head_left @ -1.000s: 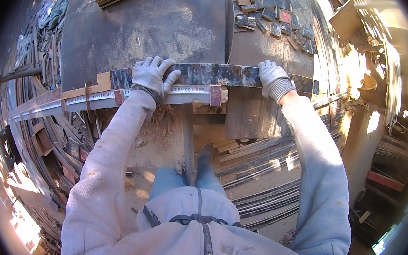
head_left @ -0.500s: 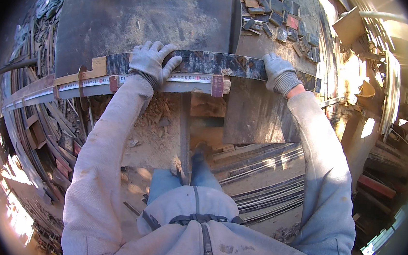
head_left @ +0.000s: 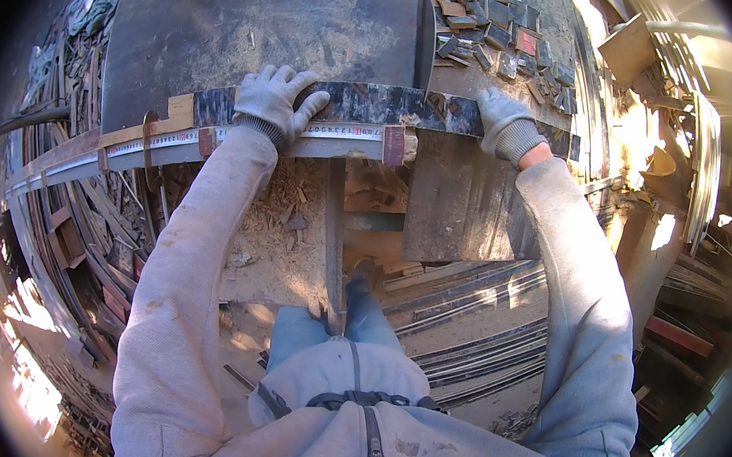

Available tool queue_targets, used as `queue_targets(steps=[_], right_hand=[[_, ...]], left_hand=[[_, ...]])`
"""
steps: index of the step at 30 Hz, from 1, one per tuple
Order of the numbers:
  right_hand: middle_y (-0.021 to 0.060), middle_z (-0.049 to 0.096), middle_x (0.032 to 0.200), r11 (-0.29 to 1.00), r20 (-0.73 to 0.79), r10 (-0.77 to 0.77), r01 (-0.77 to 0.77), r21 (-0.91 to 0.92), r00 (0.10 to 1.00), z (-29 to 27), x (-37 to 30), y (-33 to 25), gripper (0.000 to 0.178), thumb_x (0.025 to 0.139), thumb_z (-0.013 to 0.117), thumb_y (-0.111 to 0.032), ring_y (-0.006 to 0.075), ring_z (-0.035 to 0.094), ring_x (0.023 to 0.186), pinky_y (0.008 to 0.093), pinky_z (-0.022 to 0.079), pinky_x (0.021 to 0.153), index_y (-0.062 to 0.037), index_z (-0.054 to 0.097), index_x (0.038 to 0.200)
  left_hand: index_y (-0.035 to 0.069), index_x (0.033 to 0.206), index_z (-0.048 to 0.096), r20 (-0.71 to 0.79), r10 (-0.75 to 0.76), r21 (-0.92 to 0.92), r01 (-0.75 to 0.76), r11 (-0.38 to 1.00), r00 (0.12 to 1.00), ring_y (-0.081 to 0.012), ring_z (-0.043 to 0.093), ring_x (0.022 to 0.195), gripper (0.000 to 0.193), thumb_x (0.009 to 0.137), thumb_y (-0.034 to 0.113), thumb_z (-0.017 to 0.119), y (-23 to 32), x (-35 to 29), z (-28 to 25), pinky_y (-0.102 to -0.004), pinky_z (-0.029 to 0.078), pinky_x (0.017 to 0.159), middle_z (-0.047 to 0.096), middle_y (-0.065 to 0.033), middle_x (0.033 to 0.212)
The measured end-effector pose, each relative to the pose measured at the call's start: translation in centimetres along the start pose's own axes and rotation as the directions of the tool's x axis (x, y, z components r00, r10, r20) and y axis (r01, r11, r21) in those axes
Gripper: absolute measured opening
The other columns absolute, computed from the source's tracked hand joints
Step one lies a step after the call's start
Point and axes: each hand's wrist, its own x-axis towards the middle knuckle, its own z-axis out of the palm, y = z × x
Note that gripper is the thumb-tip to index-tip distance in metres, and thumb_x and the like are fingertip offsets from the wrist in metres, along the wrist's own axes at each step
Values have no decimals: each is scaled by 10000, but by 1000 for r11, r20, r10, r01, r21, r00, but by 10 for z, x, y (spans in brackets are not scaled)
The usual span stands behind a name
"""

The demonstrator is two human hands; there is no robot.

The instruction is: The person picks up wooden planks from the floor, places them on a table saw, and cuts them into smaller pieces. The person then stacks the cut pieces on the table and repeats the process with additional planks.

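Observation:
A long, narrow, dark plywood strip (head_left: 377, 105) with worn, scraped paint lies crosswise in front of me. My gloved left hand (head_left: 270, 107) rests flat on its left part, fingers stretched forward and thumb spread to the right. Toward the strip's right end, my gloved right hand (head_left: 506, 123) bends its fingers over the strip; the fingertips are partly hidden. Along the strip's near side runs a grey rail with a white measuring scale (head_left: 340, 130). A reddish-brown block (head_left: 393, 146) sits on the rail's end, between my hands. A pale wood piece (head_left: 181, 111) touches the strip's left end.
Large dark sheets (head_left: 261, 32) cover the surface beyond the strip. Small wood offcuts (head_left: 496, 31) are heaped at the far right. Below the rail stand a sawdust-covered panel (head_left: 282, 239) and a brown board (head_left: 464, 202). Stacked long strips (head_left: 488, 326) lie low on the right.
Both hands stay on the strip, nearly in place. The strip's middle and right part shifts slightly away from me, and the view moves a little.

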Motion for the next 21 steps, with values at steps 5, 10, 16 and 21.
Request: queue_targets(steps=[5, 10, 16, 21], right_hand=[[258, 662, 1192, 1000, -4, 8, -8, 2, 1000, 5, -1, 0, 481, 753, 756, -74, 423, 698, 1102, 472, 590, 934, 4, 596, 1199], [240, 648, 1146, 1000, -46, 5, -5, 0, 999, 12, -3, 1, 487, 734, 766, -86, 428, 693, 1097, 474, 585, 913, -4, 564, 1170], [263, 705, 1181, 992, -42, 114, -111, 53, 993, 4, -6, -9, 490, 735, 780, -138, 428, 716, 1119, 481, 595, 941, 0, 626, 1179], [270, 736, 1160, 867, 147, 321, -352, 353, 936, 12, -96, -17, 719, 646, 917, -404, 417, 738, 1072, 459, 594, 933, 42, 664, 1151]], left_hand=[[252, 1371, 690, -19, 4, -10, -4, 1000, 1000, -277, 618, 1243, 538, 1023, 644, 572, 2, -1, -3, -463, 446, 1085, 701, -62, 1285], [245, 1366, 696, -29, -15, -38, 14, 999, 999, -278, 616, 1260, 539, 1023, 642, 572, 2, -2, -2, -459, 452, 1082, 699, -68, 1293], [231, 1361, 699, -30, -30, -17, 30, 999, 999, -295, 615, 1271, 542, 1031, 639, 564, 3, -4, -2, -458, 454, 1101, 696, -84, 1303], [217, 1361, 690, 2, -43, -15, 43, 999, 999, -326, 598, 1289, 537, 1050, 629, 540, 11, -6, -13, -472, 441, 1113, 682, -110, 1317]])
